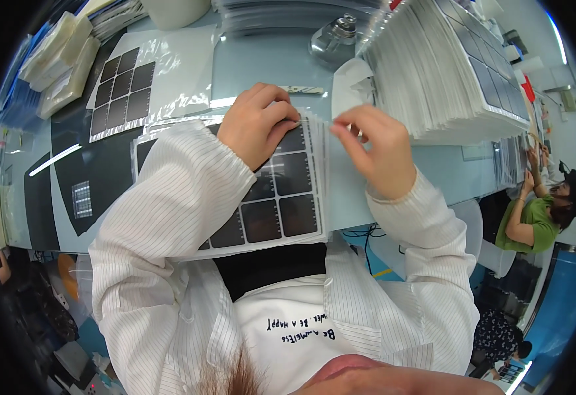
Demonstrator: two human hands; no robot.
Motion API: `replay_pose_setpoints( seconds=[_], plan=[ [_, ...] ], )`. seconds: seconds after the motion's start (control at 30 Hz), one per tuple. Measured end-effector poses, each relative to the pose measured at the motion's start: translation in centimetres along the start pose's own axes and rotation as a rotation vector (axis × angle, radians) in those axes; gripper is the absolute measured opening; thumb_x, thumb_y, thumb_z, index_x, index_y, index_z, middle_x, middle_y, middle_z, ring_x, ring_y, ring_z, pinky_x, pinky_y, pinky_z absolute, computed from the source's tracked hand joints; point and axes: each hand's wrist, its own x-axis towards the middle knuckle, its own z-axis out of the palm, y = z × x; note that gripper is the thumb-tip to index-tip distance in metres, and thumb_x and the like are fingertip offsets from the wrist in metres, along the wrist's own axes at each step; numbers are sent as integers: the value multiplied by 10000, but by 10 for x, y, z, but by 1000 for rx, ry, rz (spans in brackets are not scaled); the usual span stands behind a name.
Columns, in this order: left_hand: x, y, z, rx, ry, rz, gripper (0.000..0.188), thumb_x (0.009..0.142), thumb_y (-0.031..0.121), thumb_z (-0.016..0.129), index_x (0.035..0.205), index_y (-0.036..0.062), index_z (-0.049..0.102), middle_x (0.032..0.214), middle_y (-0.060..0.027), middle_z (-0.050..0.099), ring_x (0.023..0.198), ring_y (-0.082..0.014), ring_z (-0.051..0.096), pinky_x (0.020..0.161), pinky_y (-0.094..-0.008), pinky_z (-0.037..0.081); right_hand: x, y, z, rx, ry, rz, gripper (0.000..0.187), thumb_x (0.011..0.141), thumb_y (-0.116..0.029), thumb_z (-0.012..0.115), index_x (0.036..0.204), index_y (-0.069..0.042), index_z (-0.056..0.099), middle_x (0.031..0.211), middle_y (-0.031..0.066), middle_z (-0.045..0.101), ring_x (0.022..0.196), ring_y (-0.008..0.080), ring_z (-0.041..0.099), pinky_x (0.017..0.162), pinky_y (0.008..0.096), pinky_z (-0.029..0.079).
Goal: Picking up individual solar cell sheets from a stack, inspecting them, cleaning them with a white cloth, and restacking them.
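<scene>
In front of me on the table lies a stack of clear-edged sheets (pixel 298 174) with dark rectangular panels in a grid. My left hand (pixel 256 125) rests on its upper part, fingers curled and tips together near the top right corner. What those fingertips pinch, if anything, is too small to make out. Just beyond the stack's right edge, my right hand (pixel 381 150) is raised with thumb and forefinger pressed together. A thin clear strip or film seems to run near both sets of fingertips, but I cannot tell whether it is held. My left sleeve covers the stack's left part.
A tall pile of sheets (pixel 426 72) stands at the right, beside white tissue (pixel 352 85) and a clear pump bottle (pixel 334 41). At the left lie another panelled sheet (pixel 123 89), black sheets (pixel 97 174) and white packs (pixel 60 56). A person in green (pixel 535 220) sits at the right.
</scene>
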Motion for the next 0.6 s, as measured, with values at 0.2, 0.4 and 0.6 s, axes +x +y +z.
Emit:
replay_pose_setpoints(
  seconds=[0.2, 0.4, 0.6],
  plan=[
    [-1, 2, -6, -23, 52, 47, 127, 692, 6, 652, 762, 63, 563, 871, -55, 555, 843, -250, 528, 743, -343, 424, 20, 20, 27, 305, -121, 458, 228, 878, -185, 549, 770, 9, 602, 592, 30, 533, 465, 74, 485, 427, 211, 359],
    [0, 8, -11, -41, 49, 70, 156, 683, -12, 644, 773, 69, 545, 868, -52, 558, 828, -252, 530, 751, -343, 411, 20, 26, 48, 462, -241, 510, 284, 874, -243, 564, 756, 12, 602, 581, -10, 508, 533, 43, 455, 468, 195, 343],
    [-10, 19, -37, 6, -23, 122, 171, 676, -2, 644, 782, 67, 529, 885, -51, 564, 874, -256, 538, 785, -346, 402, 20, 16, 58, 783, -189, 610, 213, 859, -225, 597, 772, -33, 625, 591, -55, 485, 531, 20, 399, 469, 172, 295]
  ],
)
